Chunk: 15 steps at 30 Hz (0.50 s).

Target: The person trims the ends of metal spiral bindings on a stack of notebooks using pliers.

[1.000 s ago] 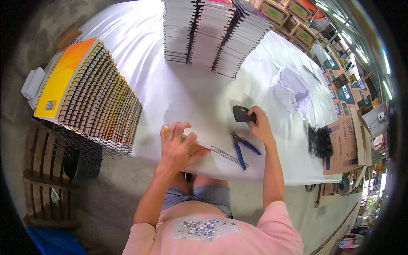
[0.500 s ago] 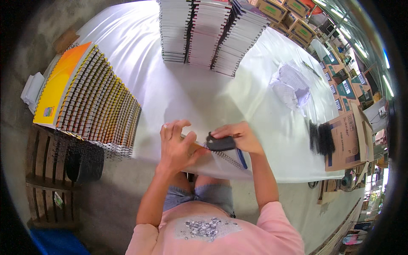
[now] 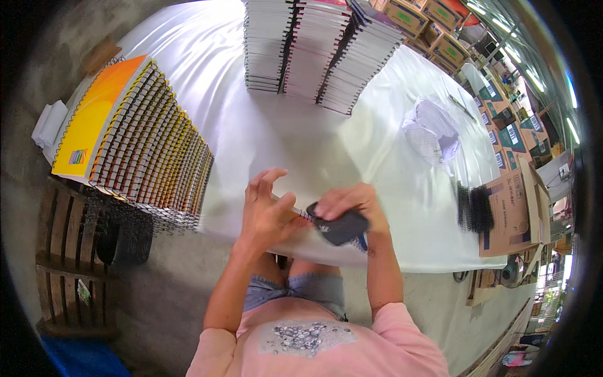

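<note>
Using the flat black tool point(image 3: 342, 228) as reference. Right hand point(image 3: 352, 204): closed on that tool, fingers over its top face, a bit motion-blurred. Left hand point(image 3: 267, 210): just left of the tool, thumb and fingers pinching a thin coil-bound book point(image 3: 302, 213). Book sits between the left fingertips and the tool's left end; the hands cover most of it, so it's probably edge-on but I can't confirm, nor whether the tool touches it. Blue handle point(image 3: 360, 242) pokes out at the tool's near right corner, remainder hidden.

Around it: tall stack of yellow-covered notebooks point(image 3: 151, 141) well left of the tool, coil edges facing it. Three stacks of bound books point(image 3: 314, 56) beyond the tool. Crumpled white sheet point(image 3: 430, 129) beyond and right. Black coil bundle point(image 3: 474, 208) well right, up against an open cardboard box point(image 3: 509, 210). White-covered table point(image 3: 239, 144) under the lot.
</note>
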Available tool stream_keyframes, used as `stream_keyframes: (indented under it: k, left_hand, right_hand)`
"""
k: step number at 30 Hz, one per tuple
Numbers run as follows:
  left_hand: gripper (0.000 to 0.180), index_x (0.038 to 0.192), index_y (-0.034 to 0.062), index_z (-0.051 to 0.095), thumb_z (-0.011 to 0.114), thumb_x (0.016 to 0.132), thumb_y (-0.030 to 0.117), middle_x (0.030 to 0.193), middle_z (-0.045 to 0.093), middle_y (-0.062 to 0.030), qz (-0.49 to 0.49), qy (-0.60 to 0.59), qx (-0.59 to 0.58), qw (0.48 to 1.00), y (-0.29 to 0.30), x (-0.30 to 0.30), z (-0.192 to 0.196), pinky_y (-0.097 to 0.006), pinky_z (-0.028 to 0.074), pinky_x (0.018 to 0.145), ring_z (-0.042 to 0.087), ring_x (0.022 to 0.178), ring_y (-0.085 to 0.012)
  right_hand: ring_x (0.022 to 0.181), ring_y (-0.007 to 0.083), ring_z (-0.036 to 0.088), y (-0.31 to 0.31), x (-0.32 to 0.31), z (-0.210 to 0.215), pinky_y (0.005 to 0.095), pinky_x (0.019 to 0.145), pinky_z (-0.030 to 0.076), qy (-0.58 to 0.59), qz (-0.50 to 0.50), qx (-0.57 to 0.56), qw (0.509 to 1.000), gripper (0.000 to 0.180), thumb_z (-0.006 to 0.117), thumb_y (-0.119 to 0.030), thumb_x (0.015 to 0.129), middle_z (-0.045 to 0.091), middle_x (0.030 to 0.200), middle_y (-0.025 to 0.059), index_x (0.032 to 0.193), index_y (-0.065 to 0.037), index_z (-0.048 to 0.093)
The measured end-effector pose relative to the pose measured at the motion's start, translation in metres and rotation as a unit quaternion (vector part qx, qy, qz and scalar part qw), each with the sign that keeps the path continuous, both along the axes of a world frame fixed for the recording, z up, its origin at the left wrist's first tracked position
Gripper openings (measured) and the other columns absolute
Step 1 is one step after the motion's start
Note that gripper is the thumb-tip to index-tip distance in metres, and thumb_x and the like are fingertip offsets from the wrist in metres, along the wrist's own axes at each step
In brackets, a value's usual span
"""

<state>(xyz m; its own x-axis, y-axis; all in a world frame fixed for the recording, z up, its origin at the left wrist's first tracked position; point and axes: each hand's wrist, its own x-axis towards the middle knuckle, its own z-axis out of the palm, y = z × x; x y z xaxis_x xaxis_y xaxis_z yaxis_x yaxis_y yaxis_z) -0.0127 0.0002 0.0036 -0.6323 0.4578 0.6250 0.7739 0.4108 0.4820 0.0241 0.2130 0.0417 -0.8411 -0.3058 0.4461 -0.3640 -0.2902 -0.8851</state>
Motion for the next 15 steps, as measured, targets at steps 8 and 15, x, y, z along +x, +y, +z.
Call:
stream_keyframes:
  k: [8, 15]
  left_hand:
    - [0.051, 0.073, 0.0068, 0.053, 0.086, 0.047, 0.036, 0.125, 0.037, -0.0154, 0.028, -0.051, 0.006, 0.998, -0.003, -0.006, 0.003, -0.046, 0.039, 0.088, 0.035, 0.114, -0.0374]
    - [0.059, 0.082, 0.0086, 0.048, 0.088, 0.046, 0.035, 0.117, 0.032, -0.0118, 0.025, -0.209, 0.158, 0.965, -0.003, -0.015, -0.014, -0.039, 0.042, 0.079, 0.042, 0.094, -0.0263]
  right_hand:
    - [0.088, 0.0215, 0.064, -0.017, -0.001, 0.013, 0.0294, 0.079, 0.049, 0.011, -0.091, 0.291, 0.952, 0.035, 0.053, 0.014, 0.062, 0.068, 0.090, 0.0123, 0.090, 0.000, 0.069]
    - [0.088, 0.0194, 0.064, -0.025, -0.009, 0.004, 0.0283, 0.081, 0.049, -0.082, -0.148, 0.245, 0.955, 0.028, 0.059, 0.010, 0.066, 0.068, 0.091, 0.0122, 0.090, 0.000, 0.069]
